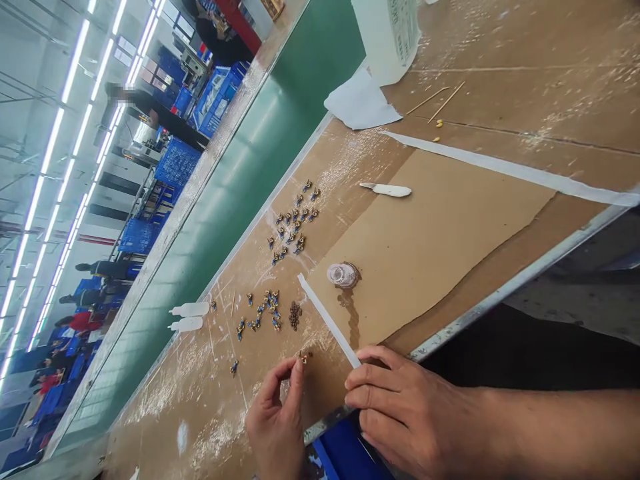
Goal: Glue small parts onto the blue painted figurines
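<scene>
My left hand (275, 420) is at the bottom middle, thumb and forefinger pinched on a tiny brass-coloured part (303, 357) just above the cardboard-covered bench (450, 227). My right hand (400, 413) lies with its fingers stretched along the bench's metal edge (500, 287). Its top finger touches the near end of a long white strip (327, 320), and it holds nothing. Ahead of the hands lie several small blue-and-brass parts in a near cluster (263, 310) and a far cluster (295, 223). A little heap of dark rings (295, 315) lies beside the near cluster.
A small clear lidded cup (343, 274) stands by the strip. Two white squeeze tubes (189, 317) and a white-handled tool (387, 190) lie on the bench, with white paper (360, 100) and thin sticks (440, 99) farther off. A green conveyor belt (260, 153) runs alongside; people and blue crates lie beyond.
</scene>
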